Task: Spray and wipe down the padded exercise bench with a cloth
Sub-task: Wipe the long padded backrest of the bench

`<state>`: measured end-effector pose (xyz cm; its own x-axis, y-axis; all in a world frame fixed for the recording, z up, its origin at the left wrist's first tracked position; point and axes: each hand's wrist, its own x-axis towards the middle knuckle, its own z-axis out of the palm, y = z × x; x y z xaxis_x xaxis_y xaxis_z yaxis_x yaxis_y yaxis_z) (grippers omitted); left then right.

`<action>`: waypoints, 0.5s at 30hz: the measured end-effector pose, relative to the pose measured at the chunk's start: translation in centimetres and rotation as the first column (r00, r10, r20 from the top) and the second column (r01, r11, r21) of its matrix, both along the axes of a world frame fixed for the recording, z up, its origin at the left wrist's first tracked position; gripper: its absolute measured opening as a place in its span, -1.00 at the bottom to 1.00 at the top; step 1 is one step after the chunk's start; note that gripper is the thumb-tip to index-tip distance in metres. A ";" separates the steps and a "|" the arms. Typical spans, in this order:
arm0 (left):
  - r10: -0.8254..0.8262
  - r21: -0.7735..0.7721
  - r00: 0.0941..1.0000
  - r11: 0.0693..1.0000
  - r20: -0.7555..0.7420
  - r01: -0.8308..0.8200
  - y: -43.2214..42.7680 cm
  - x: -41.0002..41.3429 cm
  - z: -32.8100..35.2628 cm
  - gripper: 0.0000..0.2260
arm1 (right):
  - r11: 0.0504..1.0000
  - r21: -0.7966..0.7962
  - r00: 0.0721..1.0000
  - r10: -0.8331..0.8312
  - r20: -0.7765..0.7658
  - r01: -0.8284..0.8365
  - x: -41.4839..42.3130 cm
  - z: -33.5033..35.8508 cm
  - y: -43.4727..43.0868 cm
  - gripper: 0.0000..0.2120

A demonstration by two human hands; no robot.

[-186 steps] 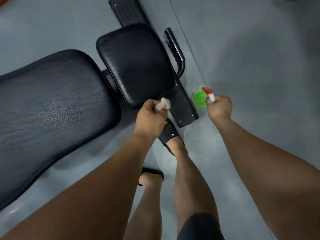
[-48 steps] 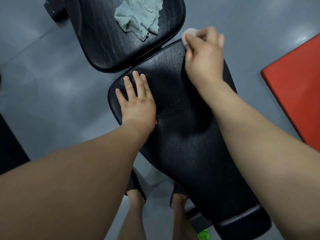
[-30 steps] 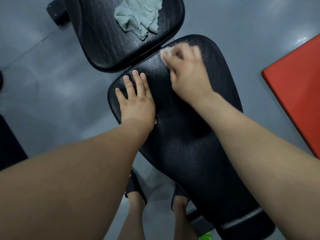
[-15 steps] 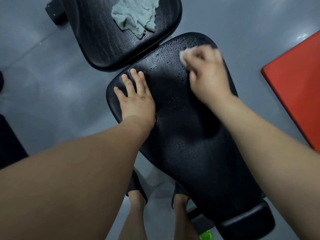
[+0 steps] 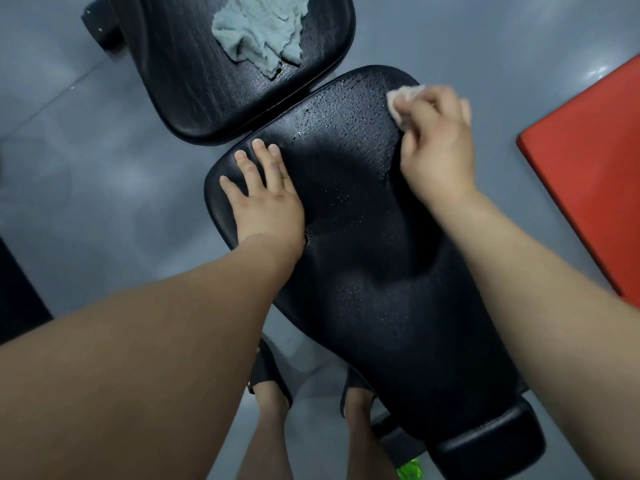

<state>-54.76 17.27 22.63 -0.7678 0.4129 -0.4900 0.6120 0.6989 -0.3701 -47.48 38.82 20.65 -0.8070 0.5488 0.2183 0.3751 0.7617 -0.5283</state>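
Observation:
A long black padded bench pad runs from the centre to the lower right, speckled with spray droplets. My left hand lies flat on its left side with the fingers spread. At the pad's far right edge my right hand presses a small pale cloth against the surface. Beyond it, a second black pad carries a crumpled grey-green rag. A sliver of the green spray bottle shows on the floor under the bench, at the bottom edge.
A red mat lies on the grey floor at the right. My two sandalled feet stand under the bench's near side. A dark object sits at the left edge.
My right hand has swept the pale cloth back and forth across the pad's far end and now sits at its right edge. The left hand has stayed flat in place.

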 end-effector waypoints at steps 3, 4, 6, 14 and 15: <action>-0.002 -0.003 1.000 1.000 -0.003 0.002 0.0 -0.1 0.0 0.13 | 0.999 0.001 0.999 0.034 0.041 -0.034 3.4 -0.4 -3.2 -0.68; -0.002 -0.004 1.000 1.000 -0.008 0.002 0.0 -0.1 0.0 0.12 | 0.999 -0.026 0.997 0.050 0.055 -0.048 4.3 -0.4 -4.3 -0.68; -0.004 -0.008 1.000 1.000 -0.014 0.004 0.1 0.0 0.0 0.10 | 0.994 -0.079 0.996 0.074 0.045 -0.070 4.9 0.1 -5.1 -0.66; 0.007 -0.034 1.000 0.999 0.006 -0.006 0.3 0.1 0.4 0.17 | 0.960 -0.114 0.964 -0.247 0.097 0.257 0.3 -0.3 1.4 -0.65; 0.010 -0.033 1.000 0.999 0.012 -0.009 0.4 0.1 0.5 0.18 | 0.961 -0.099 0.964 -0.247 0.103 0.257 0.9 -0.3 0.7 -0.68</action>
<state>-54.64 17.69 23.12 -0.7655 0.3890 -0.5126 0.6100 0.6922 -0.3857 -46.58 39.54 20.31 -0.6529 0.7533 0.0790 0.5962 0.5755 -0.5598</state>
